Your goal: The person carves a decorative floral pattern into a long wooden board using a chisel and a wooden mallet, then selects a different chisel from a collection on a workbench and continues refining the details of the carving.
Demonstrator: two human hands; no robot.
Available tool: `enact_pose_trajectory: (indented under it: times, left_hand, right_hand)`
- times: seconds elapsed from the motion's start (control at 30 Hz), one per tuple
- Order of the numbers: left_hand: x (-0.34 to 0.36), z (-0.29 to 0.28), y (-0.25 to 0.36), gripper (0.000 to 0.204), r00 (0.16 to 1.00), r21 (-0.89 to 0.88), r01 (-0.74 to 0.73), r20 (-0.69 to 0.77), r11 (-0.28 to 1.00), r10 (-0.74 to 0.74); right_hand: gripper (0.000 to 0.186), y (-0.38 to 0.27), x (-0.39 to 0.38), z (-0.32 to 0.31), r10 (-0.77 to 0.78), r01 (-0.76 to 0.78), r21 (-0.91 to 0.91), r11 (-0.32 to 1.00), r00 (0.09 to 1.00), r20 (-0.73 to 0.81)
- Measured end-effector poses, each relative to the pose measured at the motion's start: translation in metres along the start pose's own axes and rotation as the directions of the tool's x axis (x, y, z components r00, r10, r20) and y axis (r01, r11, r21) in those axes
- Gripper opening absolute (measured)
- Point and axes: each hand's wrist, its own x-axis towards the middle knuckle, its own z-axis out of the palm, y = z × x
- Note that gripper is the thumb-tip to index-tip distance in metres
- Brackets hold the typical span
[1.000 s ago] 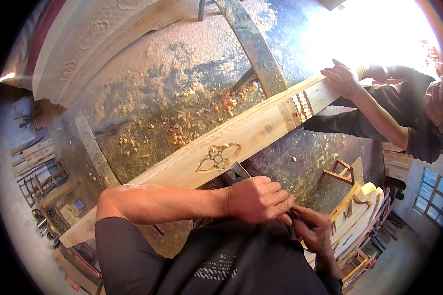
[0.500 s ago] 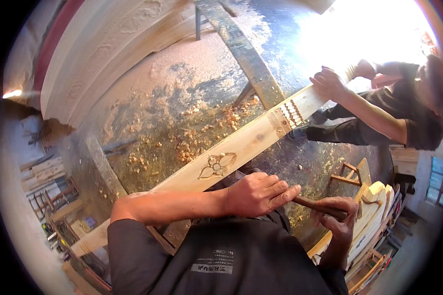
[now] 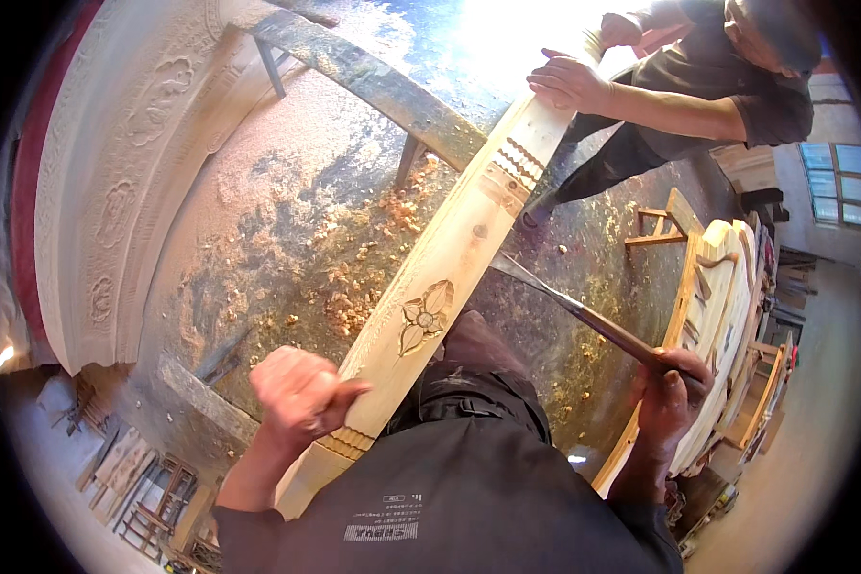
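A long pale wooden board (image 3: pixel 452 247) slants from the lower left to the upper right, in front of me. Its face bears a carved flower (image 3: pixel 425 318), with wavy cut rows towards both ends. My right hand (image 3: pixel 674 390) grips a long wood chisel (image 3: pixel 614 330) by the rear of its wooden handle. The chisel's metal blade points up and left, its tip appearing at the board's right edge; contact cannot be told. Over the board's near left edge is my left hand (image 3: pixel 301 394), slightly blurred, its fingers curled and thumb sticking out, with nothing visible in it.
Across the board, a person's hand (image 3: pixel 572 84) rests on its far end. A narrow bench (image 3: pixel 383 81) meets the board. Wood shavings (image 3: pixel 359 297) litter the floor. A large carved panel (image 3: pixel 115 191) stands at left; stacked timber with tools (image 3: pixel 706 316) and a small stool (image 3: pixel 668 225) are at right.
My left hand has moved away from the chisel, leftwards to the board's near part. The chisel has swung so its blade now shows. My view has turned, so the board looks steeper.
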Motion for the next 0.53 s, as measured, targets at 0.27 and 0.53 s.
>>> enact_pose_trajectory:
  times: [0.27, 0.53]
  left_hand:
    - [0.029, 0.030, 0.042, 0.028, 0.945, 0.022, -0.319, -0.067, 0.947, 0.320]
    - [0.091, 0.089, 0.077, 0.049, 0.825, -0.369, -0.439, 0.196, 0.819, 0.531]
  right_hand:
    - [0.029, 0.009, -0.038, 0.003, 0.175, -0.182, 0.080, 0.980, 0.981, 0.088]
    - [0.037, 0.009, -0.073, -0.007, 0.271, -0.316, 0.152, 0.936, 0.927, 0.261]
